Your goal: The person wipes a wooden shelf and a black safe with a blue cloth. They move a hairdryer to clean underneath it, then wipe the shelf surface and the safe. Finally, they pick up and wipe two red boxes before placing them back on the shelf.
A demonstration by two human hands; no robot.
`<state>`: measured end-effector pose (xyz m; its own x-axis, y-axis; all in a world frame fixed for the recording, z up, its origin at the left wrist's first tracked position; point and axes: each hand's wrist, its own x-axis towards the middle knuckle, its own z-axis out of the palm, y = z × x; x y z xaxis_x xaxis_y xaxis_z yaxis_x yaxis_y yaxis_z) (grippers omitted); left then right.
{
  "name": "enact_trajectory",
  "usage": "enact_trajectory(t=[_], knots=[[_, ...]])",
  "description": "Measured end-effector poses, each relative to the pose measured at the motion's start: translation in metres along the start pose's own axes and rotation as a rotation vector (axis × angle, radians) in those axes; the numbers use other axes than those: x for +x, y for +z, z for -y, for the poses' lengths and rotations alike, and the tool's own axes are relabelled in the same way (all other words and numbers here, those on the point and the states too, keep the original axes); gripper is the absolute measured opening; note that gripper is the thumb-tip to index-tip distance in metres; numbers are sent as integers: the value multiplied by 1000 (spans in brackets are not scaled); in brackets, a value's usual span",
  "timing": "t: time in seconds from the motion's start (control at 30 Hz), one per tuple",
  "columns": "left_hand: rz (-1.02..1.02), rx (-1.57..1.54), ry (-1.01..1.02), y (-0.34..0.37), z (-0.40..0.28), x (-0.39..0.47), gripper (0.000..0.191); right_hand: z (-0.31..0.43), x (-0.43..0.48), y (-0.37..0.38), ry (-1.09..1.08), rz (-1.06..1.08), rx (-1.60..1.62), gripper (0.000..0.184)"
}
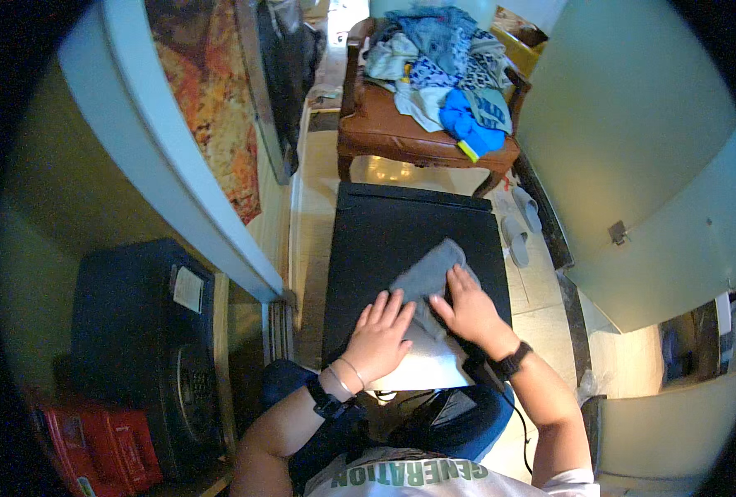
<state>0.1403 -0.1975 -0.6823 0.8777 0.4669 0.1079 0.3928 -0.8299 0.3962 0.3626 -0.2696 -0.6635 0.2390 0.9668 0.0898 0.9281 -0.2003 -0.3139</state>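
Observation:
A grey cloth (pixel 427 273) lies unfolded on a black flat-topped surface (pixel 374 236) in front of me. My right hand (pixel 470 307) rests on the cloth's right part, fingers spread over it, with nothing visibly gripped. At the cloth's lower left, my left hand (pixel 381 338) lies palm down with its fingers apart, the fingertips at or near the cloth's edge. Bright light reflects off the near end of the surface, between my wrists. Each wrist bears a dark band. The undersides of both hands are hidden.
Beyond the surface stands a brown leather chair (pixel 380 130) heaped with clothes (pixel 436 62). Grey slippers (pixel 516 241) lie on the floor at right, near a frosted glass panel (pixel 622 155). A black cable (pixel 525 428) hangs by my right forearm. At left are a dark safe (pixel 138 323) and red cases (pixel 107 444).

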Motion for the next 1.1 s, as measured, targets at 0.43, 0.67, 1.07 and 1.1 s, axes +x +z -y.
enact_trajectory(t=[0.43, 0.67, 1.07, 1.1], knots=[[114, 48, -119, 0, 9, 17, 94, 32, 113, 47, -154, 134, -28, 78], [279, 132, -203, 1, -14, 62, 90, -51, 115, 24, 104, -4, -68, 78], [6, -5, -23, 0, -43, 47, 69, -49, -62, -3, 93, 18, -168, 79], [-10, -50, 29, 0, -42, 41, 70, -40, -67, -1, 65, 14, -174, 79]])
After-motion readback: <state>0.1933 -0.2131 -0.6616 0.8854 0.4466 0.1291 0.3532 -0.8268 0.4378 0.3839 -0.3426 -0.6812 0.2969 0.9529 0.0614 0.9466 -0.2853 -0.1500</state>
